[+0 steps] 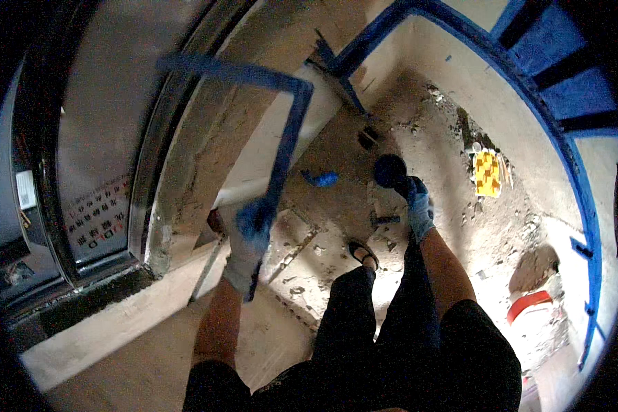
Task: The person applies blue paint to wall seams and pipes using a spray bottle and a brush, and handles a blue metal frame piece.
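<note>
My left hand (253,237), in a pale glove with blue on it, is blurred by motion. It appears closed around a long blue L-shaped bar (287,144). The bar's upper arm reaches left across the door frame, and its lower end shows below the hand. To the right, my right hand (420,209) wears a pale glove with blue stains. Its fingers are closed on the edge of a round dark blue object (390,170), whose kind I cannot make out. Beneath them, a bright blue piece (321,178) lies on the dirt floor.
Rubble and dust cover the floor (453,226). A yellow patterned packet (487,173) lies by the right wall, below a blue band (563,137). A red-banded whitish object (529,305) is at lower right. At left stands a dark-framed glass door (110,137) with a raised sill (117,319).
</note>
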`<state>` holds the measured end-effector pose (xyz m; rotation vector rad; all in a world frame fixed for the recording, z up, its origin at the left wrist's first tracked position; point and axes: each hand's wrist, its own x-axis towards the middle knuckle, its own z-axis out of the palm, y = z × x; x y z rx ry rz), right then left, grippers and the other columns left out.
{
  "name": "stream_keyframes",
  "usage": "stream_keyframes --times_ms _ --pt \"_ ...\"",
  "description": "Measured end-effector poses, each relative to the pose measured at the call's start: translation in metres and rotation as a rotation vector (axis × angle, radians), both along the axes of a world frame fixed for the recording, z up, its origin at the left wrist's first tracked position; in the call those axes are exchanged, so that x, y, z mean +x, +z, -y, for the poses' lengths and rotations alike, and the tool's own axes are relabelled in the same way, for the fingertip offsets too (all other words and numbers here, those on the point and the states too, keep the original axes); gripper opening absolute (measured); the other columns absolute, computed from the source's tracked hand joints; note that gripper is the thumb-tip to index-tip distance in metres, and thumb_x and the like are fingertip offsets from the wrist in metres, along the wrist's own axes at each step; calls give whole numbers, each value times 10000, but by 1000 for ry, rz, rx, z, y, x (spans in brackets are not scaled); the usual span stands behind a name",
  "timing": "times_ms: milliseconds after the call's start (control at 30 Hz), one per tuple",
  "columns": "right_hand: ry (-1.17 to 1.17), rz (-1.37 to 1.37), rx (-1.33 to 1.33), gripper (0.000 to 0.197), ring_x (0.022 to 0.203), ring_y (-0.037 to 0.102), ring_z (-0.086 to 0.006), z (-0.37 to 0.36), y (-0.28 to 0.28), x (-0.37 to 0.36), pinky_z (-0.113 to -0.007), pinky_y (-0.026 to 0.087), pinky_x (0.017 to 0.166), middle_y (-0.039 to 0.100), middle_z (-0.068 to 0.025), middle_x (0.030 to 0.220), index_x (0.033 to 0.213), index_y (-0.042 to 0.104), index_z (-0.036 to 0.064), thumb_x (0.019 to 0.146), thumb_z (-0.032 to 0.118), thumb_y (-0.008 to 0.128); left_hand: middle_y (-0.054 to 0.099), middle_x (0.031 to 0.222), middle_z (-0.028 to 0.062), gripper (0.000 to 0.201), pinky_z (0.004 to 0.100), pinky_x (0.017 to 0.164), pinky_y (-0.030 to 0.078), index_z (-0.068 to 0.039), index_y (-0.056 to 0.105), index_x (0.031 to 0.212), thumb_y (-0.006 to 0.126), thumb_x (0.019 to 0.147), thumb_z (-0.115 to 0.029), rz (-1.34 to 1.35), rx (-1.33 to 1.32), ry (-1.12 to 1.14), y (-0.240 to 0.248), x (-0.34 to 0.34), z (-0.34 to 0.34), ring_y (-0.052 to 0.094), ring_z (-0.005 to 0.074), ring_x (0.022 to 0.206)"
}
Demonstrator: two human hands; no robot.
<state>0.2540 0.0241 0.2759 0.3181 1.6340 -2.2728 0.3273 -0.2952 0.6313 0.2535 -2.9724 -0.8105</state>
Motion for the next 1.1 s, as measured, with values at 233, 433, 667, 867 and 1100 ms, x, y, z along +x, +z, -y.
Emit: stream_keyframes --times_ms 233,433,667,867,1100 --pt "-87 47 -78 273 887 586 -158 -8 12 4 -303 483 814 628 -69 1015 1049 592 -16 926 214 513 630 875 168 156 390 690 489 -38 605 959 551 881 -162 -282 -336 -153 -20 -119 28 610 350 784" --pt "-123 -1 -109 284 858 585 -147 -17 49 -12 -276 467 811 635 -60 966 1028 600 10 911 265 555 637 888 160 171 417 635 495 -79 614 964 531 887 -207 -106 -733 -215 -21 -179 33 604 373 754" --pt "-252 72 -257 220 830 589 -145 -29 18 -14 -267 481 769 632 -45 922 998 612 19 918 215 550 634 890 164 199 436 654 493 -83 612 988 518 884 -225 -144 -836 -248 -23 -189 42 601 375 750" --pt "-224 61 -132 283 891 586 -141 -35 -26 3 -278 472 807 639 -69 1008 1086 590 7 908 225 556 631 959 175 223 432 693 497 -85 611 1019 527 875 -233 -58 -937 -222 -21 -190 40 599 381 810" --pt "-385 123 -159 236 830 578 -137 -18 -8 17 -271 469 772 636 -35 946 1013 608 16 908 222 560 628 982 172 216 440 700 497 -85 612 1006 519 876 -229 -57 -935 -277 -27 -183 64 601 376 816"
